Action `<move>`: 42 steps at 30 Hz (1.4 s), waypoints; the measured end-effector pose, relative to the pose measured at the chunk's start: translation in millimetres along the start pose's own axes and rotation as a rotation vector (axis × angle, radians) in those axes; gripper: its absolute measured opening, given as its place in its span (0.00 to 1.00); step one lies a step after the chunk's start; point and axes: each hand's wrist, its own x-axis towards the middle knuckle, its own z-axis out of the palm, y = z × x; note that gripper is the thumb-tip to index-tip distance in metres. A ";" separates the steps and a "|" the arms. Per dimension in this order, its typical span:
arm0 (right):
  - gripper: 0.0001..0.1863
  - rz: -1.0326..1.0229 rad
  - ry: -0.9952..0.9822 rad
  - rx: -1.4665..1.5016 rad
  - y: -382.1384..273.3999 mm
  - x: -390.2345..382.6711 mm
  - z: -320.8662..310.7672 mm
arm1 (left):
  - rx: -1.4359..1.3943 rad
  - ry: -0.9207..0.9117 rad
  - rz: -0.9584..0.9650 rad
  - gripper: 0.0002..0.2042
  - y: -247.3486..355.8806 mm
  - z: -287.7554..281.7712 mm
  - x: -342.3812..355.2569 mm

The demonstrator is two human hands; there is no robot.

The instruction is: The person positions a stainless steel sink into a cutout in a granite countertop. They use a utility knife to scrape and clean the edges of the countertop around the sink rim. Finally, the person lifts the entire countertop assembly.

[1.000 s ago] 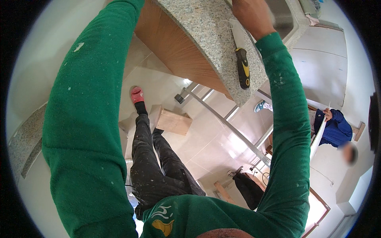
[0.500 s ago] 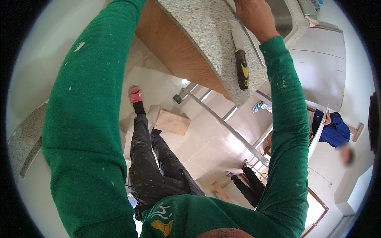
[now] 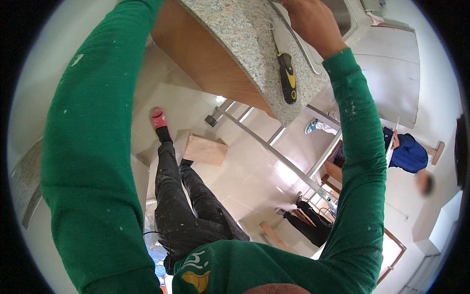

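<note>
My right hand [image 3: 311, 25] reaches to the top edge of the picture over the rim of a steel sink [image 3: 345, 17]; its fingertips are cut off, so I cannot tell what it holds. My left arm [image 3: 95, 137] stretches up past the frame, its hand out of sight. Just left of my right hand, a scraper-like tool with a black and yellow handle [image 3: 287, 78] and a pale blade lies on the speckled stone countertop [image 3: 230, 22], a thin white loop of cord beside its blade. A wooden panel [image 3: 205, 59] runs under the counter's curved edge.
Below are a wooden box [image 3: 205, 148] by my pink shoe and a metal ladder-like frame [image 3: 269, 144]. A co-worker in blue [image 3: 409, 151] holds a white sheet at the right. Another person's dark legs [image 3: 308, 225] and teal shoes [image 3: 312, 126] appear farther off.
My right hand has drawn slightly down along the sink edge. The view has shifted a little, so counter and tool appear farther left. The dark-legged person below has moved.
</note>
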 end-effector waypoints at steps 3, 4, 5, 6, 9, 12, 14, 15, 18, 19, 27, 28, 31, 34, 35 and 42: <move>0.14 0.109 -0.150 0.025 -3.7 -21.6 -13.2 | 0.024 0.000 0.012 0.11 -1.9 -0.7 0.9; 0.14 0.095 -0.135 -0.022 1.2 -32.5 -8.9 | 0.029 0.009 0.015 0.11 -1.8 -1.1 -0.1; 0.14 0.090 -0.119 -0.075 8.2 -51.8 -2.4 | 0.025 0.017 0.024 0.11 1.7 1.3 1.2; 0.15 0.078 -0.100 -0.122 9.8 -61.9 0.9 | 0.023 0.013 0.024 0.11 2.3 1.4 1.6; 0.15 0.052 -0.053 -0.072 7.0 -87.0 -5.7 | 0.010 -0.003 0.023 0.11 0.5 0.2 2.2; 0.14 0.082 -0.020 -0.055 3.5 -115.2 -9.5 | -0.018 -0.023 0.020 0.12 0.0 -1.7 2.3; 0.15 0.179 -0.054 0.016 2.6 -131.1 -13.0 | -0.021 -0.036 0.008 0.12 0.8 -2.8 2.4; 0.15 0.228 -0.068 0.053 0.9 -138.4 -14.0 | -0.023 -0.040 0.018 0.12 0.2 -3.1 2.7; 0.15 0.608 0.079 0.339 -12.5 -157.2 -13.4 | -0.009 -0.053 0.036 0.11 -0.6 -6.2 3.8; 0.15 0.696 0.116 0.359 -19.7 -164.6 -10.6 | 0.007 -0.056 0.030 0.11 0.4 -8.4 3.5; 0.19 0.805 0.455 0.316 -72.6 -206.9 33.2 | 0.012 -0.101 0.001 0.11 13.2 -9.2 3.6; 0.19 0.831 0.474 0.315 -70.7 -205.0 34.4 | 0.008 -0.100 0.012 0.11 10.0 -9.1 4.9; 0.18 0.840 0.527 0.262 -45.8 -203.2 38.4 | 0.004 -0.110 0.016 0.11 13.6 -5.7 2.4; 0.16 0.785 0.587 0.056 0.0 -199.3 49.7 | 0.182 -0.080 0.121 0.18 -31.8 0.1 14.9; 0.17 0.777 0.587 -0.009 23.2 -200.0 56.3 | 0.259 -0.066 0.174 0.21 -52.6 3.8 19.2; 0.22 0.985 0.493 0.012 136.6 -194.6 95.3 | 0.198 -0.150 0.127 0.23 -46.1 16.2 22.8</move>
